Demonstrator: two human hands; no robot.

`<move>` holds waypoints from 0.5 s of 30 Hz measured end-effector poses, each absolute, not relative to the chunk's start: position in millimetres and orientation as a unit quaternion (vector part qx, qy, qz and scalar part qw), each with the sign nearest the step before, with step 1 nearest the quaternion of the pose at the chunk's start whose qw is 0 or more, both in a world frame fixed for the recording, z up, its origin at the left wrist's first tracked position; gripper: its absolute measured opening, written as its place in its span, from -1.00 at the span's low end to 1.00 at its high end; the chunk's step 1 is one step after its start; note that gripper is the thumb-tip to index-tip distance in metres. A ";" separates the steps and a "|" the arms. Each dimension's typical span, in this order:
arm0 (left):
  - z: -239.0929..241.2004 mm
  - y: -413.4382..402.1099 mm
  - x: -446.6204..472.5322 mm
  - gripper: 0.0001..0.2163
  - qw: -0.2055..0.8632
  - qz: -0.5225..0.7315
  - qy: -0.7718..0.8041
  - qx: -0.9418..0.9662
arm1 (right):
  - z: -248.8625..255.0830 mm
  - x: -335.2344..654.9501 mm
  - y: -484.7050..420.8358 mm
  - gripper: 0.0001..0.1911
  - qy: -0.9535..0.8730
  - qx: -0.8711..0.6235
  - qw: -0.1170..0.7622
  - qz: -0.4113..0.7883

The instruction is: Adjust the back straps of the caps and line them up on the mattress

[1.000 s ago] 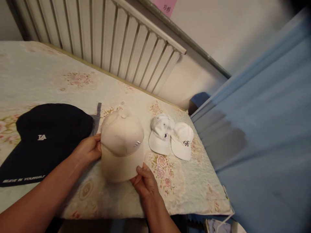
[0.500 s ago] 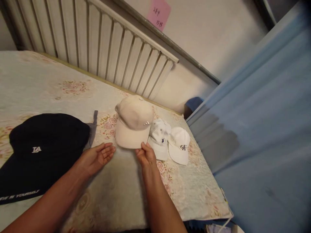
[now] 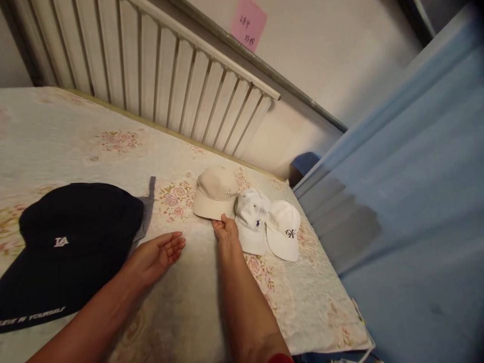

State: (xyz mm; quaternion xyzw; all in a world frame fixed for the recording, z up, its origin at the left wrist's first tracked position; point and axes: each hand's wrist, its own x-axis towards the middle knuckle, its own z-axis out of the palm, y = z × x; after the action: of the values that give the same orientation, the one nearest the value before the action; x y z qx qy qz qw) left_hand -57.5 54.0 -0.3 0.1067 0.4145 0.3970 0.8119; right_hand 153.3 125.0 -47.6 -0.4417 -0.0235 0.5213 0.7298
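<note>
A beige cap (image 3: 215, 193) lies on the floral bedspread (image 3: 94, 146), touching a white cap with a small dark logo (image 3: 251, 214). My right hand (image 3: 226, 229) pinches the front edge of the beige cap's brim. A second white cap with black letters (image 3: 283, 229) overlaps the first on its right. My left hand (image 3: 159, 254) hovers open, palm turned inward, beside a large black hat with white "LA" lettering (image 3: 68, 237). It holds nothing.
A grey strap (image 3: 150, 199) sticks out from behind the black hat. A white slatted headboard (image 3: 162, 75) runs along the far edge of the bed. A pink note (image 3: 248, 22) is stuck on the wall. A blue curtain (image 3: 408, 201) hangs on the right.
My right hand carried the beige cap away from me and set it down beside the white caps. My left hand let go of it and drew back, open.
</note>
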 end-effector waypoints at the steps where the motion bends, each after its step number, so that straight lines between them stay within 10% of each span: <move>1: 0.2 53.3 -56.7 -0.84 0.812 0.396 0.416 0.104 | -47.8 153.9 122.0 -0.79 -0.028 -0.445 0.729 0.519; 15: 3.7 49.4 -47.1 -0.85 0.817 0.391 0.411 0.105 | -48.1 154.1 94.4 -0.84 -0.020 -0.479 0.695 0.536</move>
State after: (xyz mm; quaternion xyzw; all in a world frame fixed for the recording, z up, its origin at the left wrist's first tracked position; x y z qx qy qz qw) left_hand -47.1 49.4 3.7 0.1050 0.4114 0.3910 0.8166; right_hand 154.1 94.4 -48.1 -0.4794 -0.0198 0.5356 0.6949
